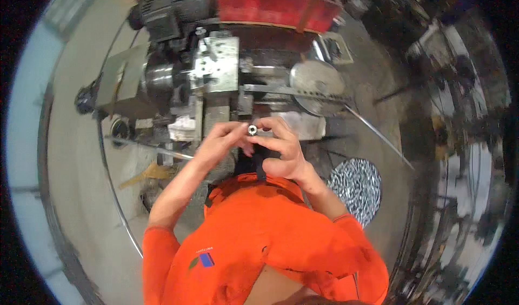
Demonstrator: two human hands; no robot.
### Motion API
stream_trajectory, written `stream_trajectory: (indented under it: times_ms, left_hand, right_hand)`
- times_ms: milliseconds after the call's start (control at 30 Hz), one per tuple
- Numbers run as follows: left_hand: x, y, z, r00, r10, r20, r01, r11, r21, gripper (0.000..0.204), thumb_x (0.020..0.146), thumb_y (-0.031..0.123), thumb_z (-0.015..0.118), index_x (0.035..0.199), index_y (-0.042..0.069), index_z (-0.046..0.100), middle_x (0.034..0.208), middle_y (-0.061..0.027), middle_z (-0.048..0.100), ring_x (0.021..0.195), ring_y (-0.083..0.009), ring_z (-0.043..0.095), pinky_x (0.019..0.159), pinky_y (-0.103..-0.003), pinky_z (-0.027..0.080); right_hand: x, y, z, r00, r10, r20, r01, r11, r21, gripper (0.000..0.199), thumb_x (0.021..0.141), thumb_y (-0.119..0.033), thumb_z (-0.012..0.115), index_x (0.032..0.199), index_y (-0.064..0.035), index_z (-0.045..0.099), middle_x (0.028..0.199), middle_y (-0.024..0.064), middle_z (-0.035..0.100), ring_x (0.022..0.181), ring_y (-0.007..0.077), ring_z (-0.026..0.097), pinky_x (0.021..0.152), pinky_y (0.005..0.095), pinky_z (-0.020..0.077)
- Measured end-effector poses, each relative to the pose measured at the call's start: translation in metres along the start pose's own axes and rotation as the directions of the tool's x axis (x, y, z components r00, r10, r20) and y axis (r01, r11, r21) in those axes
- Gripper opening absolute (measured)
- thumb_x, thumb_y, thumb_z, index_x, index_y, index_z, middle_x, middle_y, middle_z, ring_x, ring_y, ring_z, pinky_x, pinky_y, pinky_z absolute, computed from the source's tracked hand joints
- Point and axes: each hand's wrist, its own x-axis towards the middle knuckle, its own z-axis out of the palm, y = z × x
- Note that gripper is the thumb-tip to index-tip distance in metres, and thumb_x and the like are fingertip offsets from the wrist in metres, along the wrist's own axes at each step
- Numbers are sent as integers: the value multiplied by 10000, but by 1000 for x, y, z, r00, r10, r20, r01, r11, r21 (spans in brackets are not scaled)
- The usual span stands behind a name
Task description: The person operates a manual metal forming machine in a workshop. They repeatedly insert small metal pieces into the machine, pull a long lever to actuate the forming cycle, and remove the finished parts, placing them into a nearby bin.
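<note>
Both hands meet in the middle of the view, just in front of the machine (216, 72). Between them is a small metal ring (252, 129), shiny, with a dark hole in the centre. The left hand (219, 143) comes from 7 o'clock and its fingertips press on the ring from the left side. The right hand (281, 148) comes from 5 o'clock; its thumb and first finger pinch the ring from the right, and the other fingers curl below. So the ring is held from two sides, in the air, probably so that it stays steady and the hole faces up to the eyes.

At 12 o'clock from the ring stands the grey block (216, 64) of the machine, and above it a red cover (275, 5). At 2 o'clock lies a round metal disc (316, 86), with a thin rod (378, 134) running from it toward 4 o'clock. At 4 o'clock from the hands, on the floor, is a pile of bright metal chips (357, 183). The sleeves (162, 251) are orange. The hands stay close to the chest, near the machine but not touching it, as far as I can tell.
</note>
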Motion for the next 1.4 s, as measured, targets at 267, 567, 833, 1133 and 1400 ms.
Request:
stream_trajectory:
  times_ms: [267,567,833,1133,1400]
  left_hand:
    - [-5,-11,14,994,0,-111,-58,853,-518,377,959,313,438,842,-8,597,669,-83,617,583,-164,599,578,-277,487]
    - [-11,2,-11,883,346,-318,-162,859,485,319,856,281,625,733,-13,626,559,-39,562,502,-86,498,456,-263,390]
    - [-81,28,-95,902,260,-345,32,757,652,322,854,264,607,1051,9,597,714,-60,648,670,-123,594,614,-301,479]
    - [-275,-17,-203,411,362,-836,838,210,503,320,823,310,599,1018,57,612,769,-177,636,763,-367,611,670,-455,471]
    - [-298,-96,-184,143,288,-947,854,449,265,393,774,370,651,887,1,578,792,-230,606,789,-407,583,676,-476,458]
  right_hand:
    - [11,0,17,999,-20,32,24,994,-107,442,510,-101,591,940,-14,643,1078,201,545,918,353,536,777,390,461]
    - [36,1,29,978,-127,165,162,961,-223,322,512,-128,589,811,-16,629,949,173,567,801,335,536,703,399,466]
    - [103,7,54,891,-159,426,289,921,-261,329,537,-169,618,843,-62,673,984,138,618,818,308,567,701,388,479]
    - [202,77,131,833,218,508,181,761,-623,243,512,-226,623,664,-50,694,767,141,650,824,353,557,758,442,448]
    - [202,100,141,865,145,481,96,892,-442,216,513,-225,600,642,-79,692,747,161,644,795,359,552,734,390,474]
